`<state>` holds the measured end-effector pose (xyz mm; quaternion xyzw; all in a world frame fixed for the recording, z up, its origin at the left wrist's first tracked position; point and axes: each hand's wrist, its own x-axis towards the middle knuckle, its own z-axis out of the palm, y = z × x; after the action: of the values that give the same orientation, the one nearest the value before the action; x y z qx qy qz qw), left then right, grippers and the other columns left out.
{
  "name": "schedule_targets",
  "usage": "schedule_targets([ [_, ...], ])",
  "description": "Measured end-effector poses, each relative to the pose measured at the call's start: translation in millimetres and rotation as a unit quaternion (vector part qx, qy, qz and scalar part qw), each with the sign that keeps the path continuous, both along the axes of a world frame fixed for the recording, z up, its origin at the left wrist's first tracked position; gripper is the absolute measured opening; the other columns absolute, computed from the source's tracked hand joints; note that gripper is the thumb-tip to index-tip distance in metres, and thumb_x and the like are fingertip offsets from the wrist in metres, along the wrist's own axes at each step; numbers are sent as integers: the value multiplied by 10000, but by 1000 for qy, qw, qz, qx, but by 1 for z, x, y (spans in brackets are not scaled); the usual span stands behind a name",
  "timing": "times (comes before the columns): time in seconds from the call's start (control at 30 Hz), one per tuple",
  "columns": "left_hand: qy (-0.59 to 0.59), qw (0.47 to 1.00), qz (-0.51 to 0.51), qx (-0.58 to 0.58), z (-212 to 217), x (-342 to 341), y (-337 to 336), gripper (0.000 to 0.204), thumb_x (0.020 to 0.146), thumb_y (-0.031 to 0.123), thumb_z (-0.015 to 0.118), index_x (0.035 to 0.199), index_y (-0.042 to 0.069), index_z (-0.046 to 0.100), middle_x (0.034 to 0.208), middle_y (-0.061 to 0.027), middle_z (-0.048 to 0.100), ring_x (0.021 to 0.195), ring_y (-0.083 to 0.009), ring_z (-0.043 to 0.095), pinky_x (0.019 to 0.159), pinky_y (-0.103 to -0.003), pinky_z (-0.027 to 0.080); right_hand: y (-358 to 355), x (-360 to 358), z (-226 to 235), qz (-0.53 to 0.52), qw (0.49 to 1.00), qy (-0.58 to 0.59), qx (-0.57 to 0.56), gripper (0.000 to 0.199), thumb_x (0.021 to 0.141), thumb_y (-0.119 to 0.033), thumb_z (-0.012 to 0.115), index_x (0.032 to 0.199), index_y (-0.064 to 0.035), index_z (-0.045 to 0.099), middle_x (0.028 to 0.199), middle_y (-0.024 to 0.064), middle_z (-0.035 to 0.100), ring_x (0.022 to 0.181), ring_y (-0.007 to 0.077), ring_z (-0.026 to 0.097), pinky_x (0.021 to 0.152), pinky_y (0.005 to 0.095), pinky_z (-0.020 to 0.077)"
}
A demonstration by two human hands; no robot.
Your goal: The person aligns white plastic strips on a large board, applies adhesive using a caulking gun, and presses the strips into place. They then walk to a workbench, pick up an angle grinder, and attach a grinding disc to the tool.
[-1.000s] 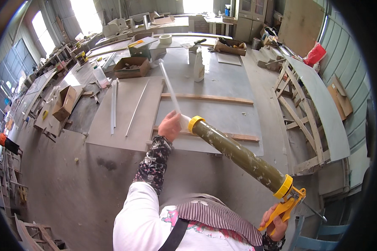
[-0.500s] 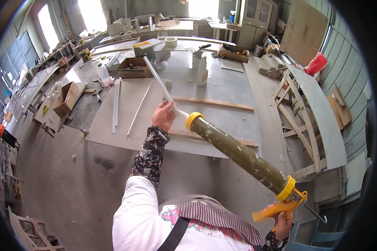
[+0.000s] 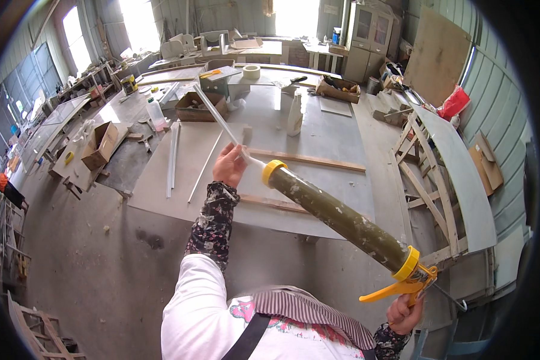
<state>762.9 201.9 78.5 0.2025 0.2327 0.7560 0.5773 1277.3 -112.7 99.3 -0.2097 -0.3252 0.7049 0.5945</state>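
My right hand [image 3: 404, 314] is closed around the yellow handle of a caulking gun [image 3: 341, 219] with a long olive barrel and yellow end caps. The gun slants from lower right up toward the middle. At its front, the pale nozzle [image 3: 254, 163] meets the near end of a long, narrow white strip [image 3: 215, 115]. My left hand [image 3: 228, 168] pinches the strip there, beside the nozzle; the exact contact is hidden by the fingers. Below the strip, a large grey sheet [image 3: 306, 210] bears two wooden battens [image 3: 306, 158] and more thin white strips [image 3: 173, 159].
A white spray bottle [image 3: 294, 115], cardboard boxes [image 3: 192, 109] and a tape roll [image 3: 251, 72] stand farther back on the sheets. A wooden frame with a curved panel [image 3: 462, 180] leans at the right. Another person [image 3: 9, 189] is at the far left.
The view has shifted slightly. My right hand has risen a little with the gun's rear end, and the yellow trigger lever, blurred before, now shows sharply. My left hand still pinches the strip.
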Motion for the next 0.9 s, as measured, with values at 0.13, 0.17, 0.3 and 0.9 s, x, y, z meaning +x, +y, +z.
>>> schedule_targets([
  [0.13,11,1000,10,-8,1,-9,-1,206,905,66,609,1107,57,572,923,-84,630,802,-185,609,719,-320,540,10,8,-16,84,991,-21,100,538,972,-568,320,883,-73,511,499,-19,354,377,103,337,384,226,306],
  [0.17,14,1000,14,-10,2,-10,-1,202,904,66,611,1103,59,574,922,-85,631,801,-185,609,718,-321,540,12,9,-17,96,989,-21,106,495,982,-532,350,891,-74,514,518,-10,378,394,106,386,403,213,347],
  [0.3,11,999,31,-18,0,-18,-7,192,901,67,616,1090,65,582,906,-90,640,793,-184,619,705,-319,545,11,-7,-14,-149,957,124,-218,278,956,-320,475,932,-48,531,769,71,529,699,156,588,648,324,542],
  [0.9,157,981,97,-68,0,-87,-156,268,924,45,557,1192,52,550,922,-56,621,763,-113,598,593,-222,493,155,-110,-119,-119,973,195,43,304,736,87,434,1011,-22,502,908,62,525,835,180,599,964,460,506],
])
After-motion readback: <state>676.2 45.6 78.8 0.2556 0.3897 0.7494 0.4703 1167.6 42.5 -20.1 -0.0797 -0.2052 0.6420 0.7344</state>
